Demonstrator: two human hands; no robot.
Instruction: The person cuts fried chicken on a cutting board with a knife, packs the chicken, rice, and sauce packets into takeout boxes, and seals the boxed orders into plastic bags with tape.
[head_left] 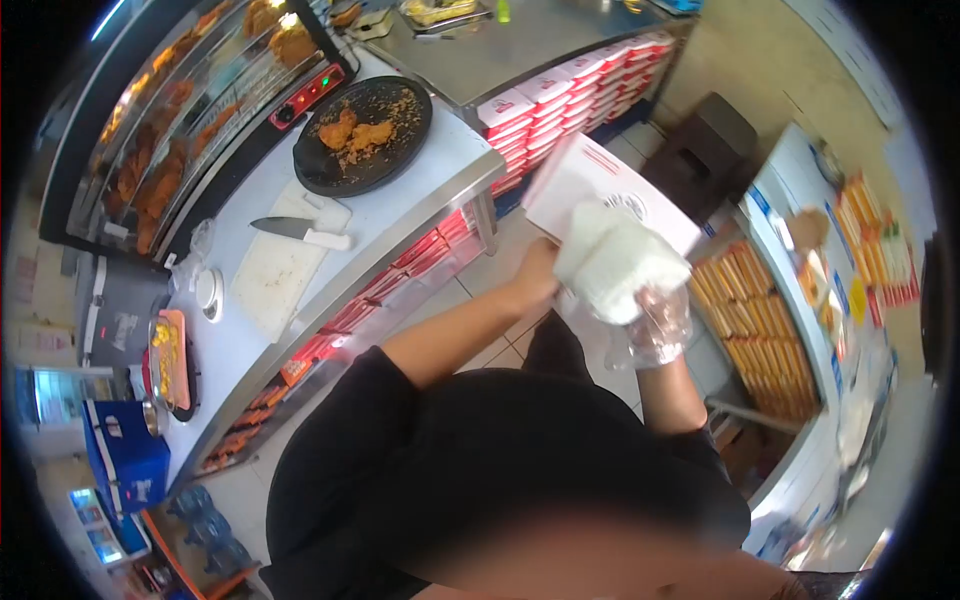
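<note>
A white cardboard box (650, 195) with pink-red edges and a dark printed logo is held up in front of my body. My left hand (539, 270) grips its near left edge, with the fingers mostly hidden under it. In a clear plastic glove, my right hand (662, 325) is closed around a white paper-wrapped bundle (620, 265). The bundle overlaps the box's near side in this view and covers part of the logo. Whether it touches the box, I cannot tell. What the paper contains is hidden.
On the left counter are a black round pan (330, 180) with fried chicken pieces (350, 132), a knife (300, 232) and a white cutting board (275, 275). A heated display case (180, 130) stands behind. Stacked boxes (545, 95) fill the far shelf; a brown bin (703, 155) stands ahead.
</note>
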